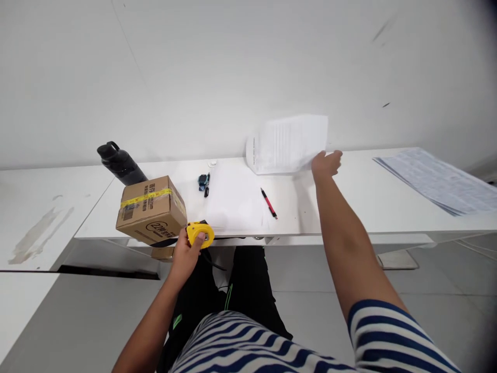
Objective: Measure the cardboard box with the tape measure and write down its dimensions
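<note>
My left hand (188, 251) is wrapped round a yellow tape measure (202, 235) at the table's front edge, its thumb on the case. My right hand (327, 163) is at the lower right corner of a printed sheet of paper (291, 142), which is raised off the table, curled at its left end and partly blurred. A white paper (236, 199) lies flat on the table below it. Across its right part rests a red and black pen (268, 203). A taped cardboard box (151, 210) stands just left of the tape measure.
Behind the box, a black bottle (122, 163) leans in view. A small teal object (202, 181) and a black pen (207, 185) lie left of the paper. Printed sheets (442, 178) are stacked at the right of the white table (349, 207). The wall (248, 67) borders its back edge.
</note>
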The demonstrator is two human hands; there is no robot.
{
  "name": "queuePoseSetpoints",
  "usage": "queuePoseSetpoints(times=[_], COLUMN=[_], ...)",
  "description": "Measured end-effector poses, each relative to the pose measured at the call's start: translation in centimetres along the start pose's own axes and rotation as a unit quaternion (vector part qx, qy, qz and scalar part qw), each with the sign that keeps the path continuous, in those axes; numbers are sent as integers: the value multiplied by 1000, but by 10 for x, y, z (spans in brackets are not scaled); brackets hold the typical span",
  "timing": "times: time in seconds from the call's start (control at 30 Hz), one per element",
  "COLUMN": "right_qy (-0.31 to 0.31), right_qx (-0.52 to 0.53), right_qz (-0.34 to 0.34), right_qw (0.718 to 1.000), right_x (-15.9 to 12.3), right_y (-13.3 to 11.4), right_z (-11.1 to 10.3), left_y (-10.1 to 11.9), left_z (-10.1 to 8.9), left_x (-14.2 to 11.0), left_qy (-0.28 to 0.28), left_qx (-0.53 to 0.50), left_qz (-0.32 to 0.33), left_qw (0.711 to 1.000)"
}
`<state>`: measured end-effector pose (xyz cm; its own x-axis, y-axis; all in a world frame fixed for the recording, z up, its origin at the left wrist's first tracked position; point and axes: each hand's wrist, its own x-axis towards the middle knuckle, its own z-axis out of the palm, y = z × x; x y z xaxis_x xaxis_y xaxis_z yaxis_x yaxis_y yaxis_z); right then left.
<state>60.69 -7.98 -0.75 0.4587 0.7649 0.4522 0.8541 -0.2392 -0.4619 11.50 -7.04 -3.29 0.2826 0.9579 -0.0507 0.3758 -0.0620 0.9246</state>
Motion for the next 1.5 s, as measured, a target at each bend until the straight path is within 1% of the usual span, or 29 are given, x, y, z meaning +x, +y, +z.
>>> queuePoseSetpoints(times=[0.03, 0.07, 0.1, 0.17, 0.27, 0.37, 0.4, 0.47, 0.57, 0.63, 0.67, 0.73, 0.77, 0.8, 0.83, 0.87, 0.9, 0.93, 0.97, 1.0, 1.07, 1.1, 1.17, 1.23, 1.27, 1.3, 1.33, 1.43, 1.5], right_qy=[37, 86, 106, 38, -57, -160, -185, -215, -237, -247, -253, -245, -227, -200, -165, -129, -103, -91, -95, -107, -142, -153, -163, -172, -178, -185, -192, -215, -225], right_qx=[-12, -28, -44, -40, -36, -60, -61, -44, -17, 46, 109, 273, 347, 397, 419, 411, 373, 303, 214, 126, 1, -27, -39, -47, -49, -49, -48, -42, -36], right_qz=[49, 114, 153, 119, 92, 77, 62, 34, 28, 30, 27, 19, 15, 14, 19, 29, 43, 61, 77, 89, 99, 101, 104, 109, 112, 115, 119, 137, 151], right_qw=[998, 989, 982, 991, 993, 982, 979, 975, 971, 968, 961, 930, 910, 896, 893, 902, 921, 947, 969, 982, 985, 983, 980, 978, 976, 975, 973, 966, 962], right_x=[-9, -20, -34, -65, -106, -126, -129, -128, -121, -115, -112, -102, -95, -87, -78, -67, -56, -44, -33, -23, -7, -1, 9, 16, 20, 25, 29, 44, 53], right_y=[-8, -19, -32, -59, -90, -101, -101, -99, -93, -89, -86, -81, -80, -79, -80, -82, -86, -90, -95, -100, -108, -109, -108, -103, -101, -100, -99, -99, -98], right_z=[5, 11, 19, 36, 57, 64, 64, 58, 41, 28, 22, 17, 18, 22, 29, 39, 50, 62, 75, 86, 104, 111, 119, 124, 126, 128, 130, 137, 142], left_y=[1, 0, -1, -4, -12, -16, -15, -10, 1, 7, 8, 7, 5, 3, 0, -3, -5, -6, -7, -7, -10, -12, -24, -43, -54, -65, -76, -100, -107], left_z=[0, 0, 1, 3, 4, -5, -10, -22, -38, -43, -43, -40, -37, -33, -29, -25, -21, -17, -14, -13, -12, -13, -17, -22, -25, -27, -29, -32, -34], left_x=[6, 11, 17, 29, 47, 62, 66, 72, 76, 76, 75, 72, 70, 68, 66, 64, 63, 62, 62, 61, 60, 57, 44, 21, 6, -10, -26, -71, -91], left_qy=[10, 21, 36, 64, 101, 120, 118, 101, 64, 56, 60, 85, 104, 122, 139, 152, 161, 168, 175, 185, 217, 237, 267, 277, 281, 290, 299, 301, 315], left_qx=[40, 88, 137, 204, 208, 227, 251, 308, 380, 420, 436, 454, 454, 450, 442, 433, 422, 410, 395, 378, 335, 310, 263, 223, 207, 198, 191, 148, 125], left_qz=[-3, -6, -6, -4, -9, -28, -35, -57, -82, -93, -96, -98, -93, -86, -80, -76, -74, -75, -75, -70, -40, -13, 57, 125, 145, 146, 132, 57, 6], left_qw=[999, 996, 990, 977, 973, 966, 960, 944, 919, 901, 893, 882, 880, 881, 882, 885, 889, 894, 899, 904, 916, 920, 925, 926, 926, 925, 926, 940, 941])
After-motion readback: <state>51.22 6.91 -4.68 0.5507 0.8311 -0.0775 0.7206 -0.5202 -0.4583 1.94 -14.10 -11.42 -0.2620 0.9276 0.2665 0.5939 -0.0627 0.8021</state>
